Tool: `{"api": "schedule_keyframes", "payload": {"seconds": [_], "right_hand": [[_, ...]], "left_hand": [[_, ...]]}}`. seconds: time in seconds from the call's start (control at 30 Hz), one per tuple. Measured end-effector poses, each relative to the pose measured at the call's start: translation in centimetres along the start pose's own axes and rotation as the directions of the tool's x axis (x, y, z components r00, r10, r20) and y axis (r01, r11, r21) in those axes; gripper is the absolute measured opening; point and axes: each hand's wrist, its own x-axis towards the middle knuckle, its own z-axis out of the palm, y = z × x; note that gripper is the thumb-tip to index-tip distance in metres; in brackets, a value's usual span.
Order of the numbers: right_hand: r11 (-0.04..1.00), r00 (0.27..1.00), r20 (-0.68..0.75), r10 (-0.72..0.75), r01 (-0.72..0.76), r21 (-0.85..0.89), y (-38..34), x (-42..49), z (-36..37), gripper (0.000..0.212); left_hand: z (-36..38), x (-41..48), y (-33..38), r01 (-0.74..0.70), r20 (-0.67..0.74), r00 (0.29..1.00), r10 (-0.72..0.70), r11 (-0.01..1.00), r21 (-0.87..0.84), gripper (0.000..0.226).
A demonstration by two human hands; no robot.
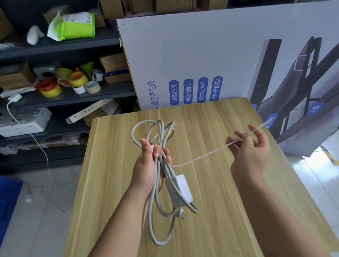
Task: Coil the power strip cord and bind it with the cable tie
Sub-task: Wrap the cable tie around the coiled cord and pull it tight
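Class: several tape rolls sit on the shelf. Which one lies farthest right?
The beige masking-tape roll; the yellow rolls and the small white roll all sit to its left.

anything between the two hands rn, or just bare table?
In the head view, the cable tie spans the gap, running taut from the coiled cord in the left hand to the right hand. Below it, only bare table.

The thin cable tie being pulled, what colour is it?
Translucent white thin plastic cable tie, seen best in the head view.
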Motion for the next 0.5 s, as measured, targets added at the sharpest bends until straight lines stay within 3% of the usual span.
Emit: {"api": "schedule_keyframes", "payload": {"seconds": [0.1,0.27,0.5], "right_hand": [[0.973,0.974,0.063,-0.218,0.222,-0.061,-1.8,1.3,0.0,0.056],[0.851,0.829,0.408,-0.383,0.488,-0.194,-2.6,-0.8,1.2,0.043],[0.813,0.633,0.752,-0.183,0.528,-0.246,-1.7,-6.0,3.0,0.024]], "left_hand": [[-0.2,-0.3,0.2,-0.017,-0.003,1.0,0.017,0.998,0.058,0.069],[0.2,-0.7,0.2,-0.01,-0.044,0.999,0.017,0.988,0.156,0.057],[1.6,-1.3,0.6,0.021,-0.044,0.999,-0.012,0.98,0.199,0.057]]}}
